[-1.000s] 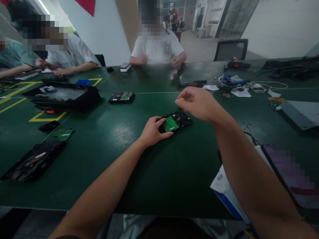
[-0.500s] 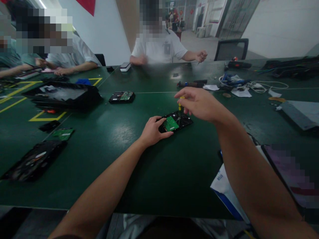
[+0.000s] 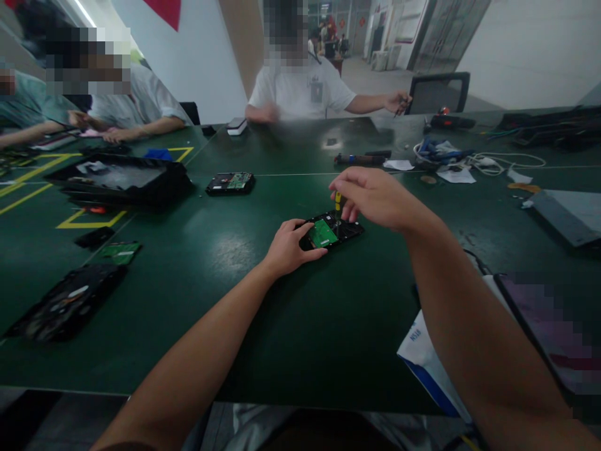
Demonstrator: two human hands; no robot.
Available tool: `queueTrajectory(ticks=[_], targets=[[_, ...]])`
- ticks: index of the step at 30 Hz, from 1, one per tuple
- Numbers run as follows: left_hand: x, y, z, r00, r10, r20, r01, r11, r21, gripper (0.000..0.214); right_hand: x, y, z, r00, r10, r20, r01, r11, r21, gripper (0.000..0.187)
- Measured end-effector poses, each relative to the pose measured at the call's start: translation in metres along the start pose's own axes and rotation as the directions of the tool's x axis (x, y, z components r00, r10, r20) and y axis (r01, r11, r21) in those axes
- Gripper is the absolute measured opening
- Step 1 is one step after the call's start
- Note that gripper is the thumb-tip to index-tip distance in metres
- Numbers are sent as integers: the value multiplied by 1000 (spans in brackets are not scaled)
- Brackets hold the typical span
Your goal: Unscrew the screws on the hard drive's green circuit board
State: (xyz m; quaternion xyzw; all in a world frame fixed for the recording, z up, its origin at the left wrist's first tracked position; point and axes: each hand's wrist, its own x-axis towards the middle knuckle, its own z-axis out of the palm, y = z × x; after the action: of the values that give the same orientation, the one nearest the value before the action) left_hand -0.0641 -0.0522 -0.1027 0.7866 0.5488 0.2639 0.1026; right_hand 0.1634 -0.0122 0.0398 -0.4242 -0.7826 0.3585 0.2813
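Observation:
A black hard drive (image 3: 350,229) with a green circuit board (image 3: 322,233) lies flat on the green table, board side up. My left hand (image 3: 290,247) grips its left end, thumb along the near edge and fingers over the far edge. Above the drive's right half, my right hand (image 3: 369,195) is closed around a small yellow-and-black screwdriver (image 3: 337,202). The screwdriver stands upright, pointing down at the drive beside the board. Its tip is too small to make out, and my fingers partly hide the handle.
Another hard drive (image 3: 230,183) lies farther back. To the left are a black tray (image 3: 181,181), a loose circuit board (image 3: 122,252) and a dark opened casing (image 3: 70,307). A white-and-blue packet (image 3: 417,341) lies under my right forearm. Across the table sits a person in white (image 3: 300,91).
My right fingers have shifted slightly around the screwdriver, which stays over the same spot. My left hand and the drive have not moved. The person opposite has moved a hand to the right.

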Motion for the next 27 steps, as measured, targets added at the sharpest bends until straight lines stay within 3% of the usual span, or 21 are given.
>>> queueTrajectory(ticks=[8, 15, 20, 27], targets=[[0, -3, 1, 1000, 2, -4, -2, 1000, -8, 77, -2, -6, -4, 989, -65, -130, 28, 965, -262, 22], [0, -2, 3, 1000, 9, -14, -9, 1000, 1, 77, -3, -4, -1, 996, -74, -59, 66, 990, -128, 28], [0, -2, 2, 1000, 9, -2, -9, 1000, 7, 79, -2, -3, -1, 1000, 1, 2, -1, 1000, -19, 28], [1, -3, 2, 1000, 1, 0, -1, 1000, 3, 79, -1, -3, -3, 992, -93, -86, 75, 979, -190, 26]])
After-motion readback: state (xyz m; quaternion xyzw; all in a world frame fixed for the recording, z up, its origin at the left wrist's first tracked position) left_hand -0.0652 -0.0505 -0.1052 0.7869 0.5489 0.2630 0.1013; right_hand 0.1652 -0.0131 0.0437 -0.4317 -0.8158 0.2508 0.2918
